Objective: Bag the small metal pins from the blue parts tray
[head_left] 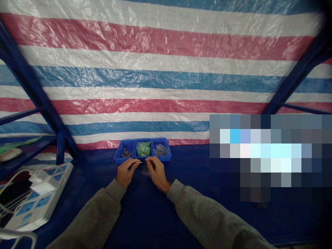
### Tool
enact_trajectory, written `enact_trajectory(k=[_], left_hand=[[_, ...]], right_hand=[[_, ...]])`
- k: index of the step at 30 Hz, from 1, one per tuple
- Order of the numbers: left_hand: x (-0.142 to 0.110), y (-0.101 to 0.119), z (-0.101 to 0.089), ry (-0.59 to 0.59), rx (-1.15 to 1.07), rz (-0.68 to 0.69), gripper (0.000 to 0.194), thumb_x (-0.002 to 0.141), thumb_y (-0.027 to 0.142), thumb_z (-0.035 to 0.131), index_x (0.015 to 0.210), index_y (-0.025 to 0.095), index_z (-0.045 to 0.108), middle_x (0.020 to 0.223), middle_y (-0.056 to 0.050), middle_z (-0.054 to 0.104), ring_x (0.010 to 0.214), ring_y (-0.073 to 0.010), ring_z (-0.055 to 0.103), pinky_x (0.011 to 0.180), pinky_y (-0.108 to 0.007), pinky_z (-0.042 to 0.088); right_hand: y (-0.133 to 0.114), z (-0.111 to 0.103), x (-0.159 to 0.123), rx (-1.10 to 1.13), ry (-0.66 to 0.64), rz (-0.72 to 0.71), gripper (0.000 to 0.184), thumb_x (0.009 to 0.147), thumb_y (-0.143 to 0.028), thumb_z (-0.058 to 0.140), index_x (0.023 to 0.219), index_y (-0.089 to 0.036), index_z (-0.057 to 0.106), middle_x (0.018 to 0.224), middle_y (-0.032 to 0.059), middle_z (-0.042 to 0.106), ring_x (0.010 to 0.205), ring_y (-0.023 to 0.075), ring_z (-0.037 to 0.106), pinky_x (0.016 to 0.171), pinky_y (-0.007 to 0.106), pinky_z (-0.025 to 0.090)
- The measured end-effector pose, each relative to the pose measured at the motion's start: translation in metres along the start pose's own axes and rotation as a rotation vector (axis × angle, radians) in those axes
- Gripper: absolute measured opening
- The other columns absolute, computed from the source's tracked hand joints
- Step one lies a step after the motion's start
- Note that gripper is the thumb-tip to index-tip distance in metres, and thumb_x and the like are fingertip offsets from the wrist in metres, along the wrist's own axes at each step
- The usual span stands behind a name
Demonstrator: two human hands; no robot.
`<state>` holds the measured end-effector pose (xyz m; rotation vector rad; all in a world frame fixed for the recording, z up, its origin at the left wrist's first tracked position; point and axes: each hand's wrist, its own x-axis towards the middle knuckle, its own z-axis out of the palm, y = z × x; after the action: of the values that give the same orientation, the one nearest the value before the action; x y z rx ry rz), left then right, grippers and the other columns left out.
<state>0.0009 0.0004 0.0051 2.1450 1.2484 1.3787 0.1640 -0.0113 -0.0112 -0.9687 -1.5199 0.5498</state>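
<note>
My left hand (pixel 126 172) is closed in a pinch on a thin, small stick-like piece (pixel 142 162), pale at one end and dark toward the other. Facing it, my right hand (pixel 157 173) also pinches at the dark end; its exact kind is too small to tell. Just beyond the hands stand three joined blue bins. Short dark metallic pieces (pixel 126 153) lie in the left bin (pixel 119 160). Green packets (pixel 143 148) fill the middle one, and clear plastic bags (pixel 161 150) the right one. A clear bag (pixel 146 171) with dark bits lies under my right fingers, partly hidden.
A white power strip (pixel 49 211) with plugged-in adapters and cables lies at the left on the dark blue table (pixel 153 221). Blue metal posts (pixel 38 90) rise at both sides before a striped plastic sheet (pixel 160 79). A pixelated block covers the right.
</note>
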Motion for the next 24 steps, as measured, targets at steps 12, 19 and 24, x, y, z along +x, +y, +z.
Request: enact_trajectory(k=[12,19,24], left_hand=[[-0.002,-0.004,0.006,-0.054,-0.249,-0.184,0.023,0.079,0.034,0.058,0.096,0.017,0.058,0.064,0.0,0.065,0.053,-0.0125,0.06,0.048,-0.021,0.047],[0.0,0.002,0.003,-0.051,-0.024,-0.075,0.016,0.078,0.034,0.059,0.078,0.019,0.066,0.079,-0.002,0.068,0.068,-0.0148,0.061,0.063,-0.023,0.047],[0.001,0.006,0.0,-0.051,0.042,-0.046,0.021,0.081,0.034,0.053,0.072,0.019,0.065,0.065,-0.001,0.064,0.059,-0.0127,0.058,0.059,-0.021,0.044]], right_hand=[[-0.003,0.001,-0.001,-0.015,-0.095,-0.065,0.017,0.086,-0.029,0.05,0.081,-0.019,0.062,0.074,0.0014,0.057,0.063,0.0122,0.051,0.06,0.023,0.039],[0.002,0.001,0.0,-0.025,-0.023,0.002,0.021,0.089,-0.03,0.045,0.081,-0.018,0.059,0.072,0.001,0.057,0.063,0.0129,0.052,0.06,0.023,0.039],[-0.001,0.001,-0.001,-0.002,-0.058,-0.007,0.02,0.087,-0.033,0.048,0.087,-0.018,0.061,0.074,0.0011,0.058,0.063,0.0123,0.052,0.06,0.023,0.04]])
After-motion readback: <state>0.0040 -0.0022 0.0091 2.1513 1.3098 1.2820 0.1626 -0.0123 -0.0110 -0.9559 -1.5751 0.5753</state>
